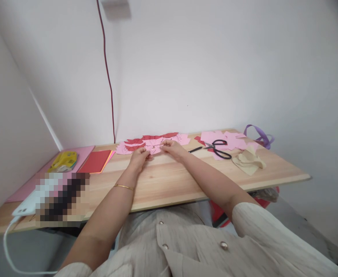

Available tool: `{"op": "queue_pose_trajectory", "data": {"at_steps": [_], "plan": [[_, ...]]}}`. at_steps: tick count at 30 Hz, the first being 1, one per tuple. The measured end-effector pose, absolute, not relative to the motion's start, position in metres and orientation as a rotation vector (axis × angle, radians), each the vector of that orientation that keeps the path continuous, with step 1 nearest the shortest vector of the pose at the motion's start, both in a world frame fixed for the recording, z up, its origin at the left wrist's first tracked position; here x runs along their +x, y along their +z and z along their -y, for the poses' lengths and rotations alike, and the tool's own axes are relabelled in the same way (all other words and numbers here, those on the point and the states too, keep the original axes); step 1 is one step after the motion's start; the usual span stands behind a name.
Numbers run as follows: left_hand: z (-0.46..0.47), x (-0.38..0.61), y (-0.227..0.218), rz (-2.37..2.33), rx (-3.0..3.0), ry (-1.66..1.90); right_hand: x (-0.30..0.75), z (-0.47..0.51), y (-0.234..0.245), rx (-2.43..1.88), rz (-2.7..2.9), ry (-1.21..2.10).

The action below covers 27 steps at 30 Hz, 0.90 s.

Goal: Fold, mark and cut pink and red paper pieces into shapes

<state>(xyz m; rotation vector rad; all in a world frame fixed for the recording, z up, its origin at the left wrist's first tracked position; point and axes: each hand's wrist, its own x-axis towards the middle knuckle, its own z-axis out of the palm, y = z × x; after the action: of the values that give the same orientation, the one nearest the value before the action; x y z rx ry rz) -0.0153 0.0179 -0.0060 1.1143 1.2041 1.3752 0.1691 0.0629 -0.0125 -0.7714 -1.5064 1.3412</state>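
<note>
We hold a pink paper piece [156, 149] near the back edge of the counter [163, 182], pinched by our left hand [140, 157] and — as far as such small detail allows — by our right hand [171, 149] too. Fringed paper cutouts [153, 137] line the wall behind it. Wood grain shows between our forearms right to the front edge. Rightward, spread scissors [214, 146] lie beside pink scraps [234, 140] and crumpled tan paper [249, 161]. Leftward, near red sheets [94, 161], a yellow packet [63, 161] rests on a pink sheet [85, 153] — its printing and contents too blurred for us to read.
</note>
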Motion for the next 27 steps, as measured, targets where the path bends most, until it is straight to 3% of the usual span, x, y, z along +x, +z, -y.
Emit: {"op": "queue_pose_trajectory", "data": {"at_steps": [6,11,19,27], "plan": [[-0.021,-0.017,-0.009,-1.084,0.944,1.426,0.176,-0.068,-0.005,-0.749,1.200,1.445],[-0.014,-0.010,-0.009,-0.958,0.841,1.361,0.162,-0.056,-0.013,-0.700,1.432,1.532],[-0.011,-0.007,-0.007,-0.944,0.855,1.331,0.153,-0.046,-0.016,-0.861,1.712,1.268],[-0.018,-0.017,-0.005,-0.953,0.782,1.451,0.156,-0.044,-0.014,-0.898,1.774,1.267]]}}
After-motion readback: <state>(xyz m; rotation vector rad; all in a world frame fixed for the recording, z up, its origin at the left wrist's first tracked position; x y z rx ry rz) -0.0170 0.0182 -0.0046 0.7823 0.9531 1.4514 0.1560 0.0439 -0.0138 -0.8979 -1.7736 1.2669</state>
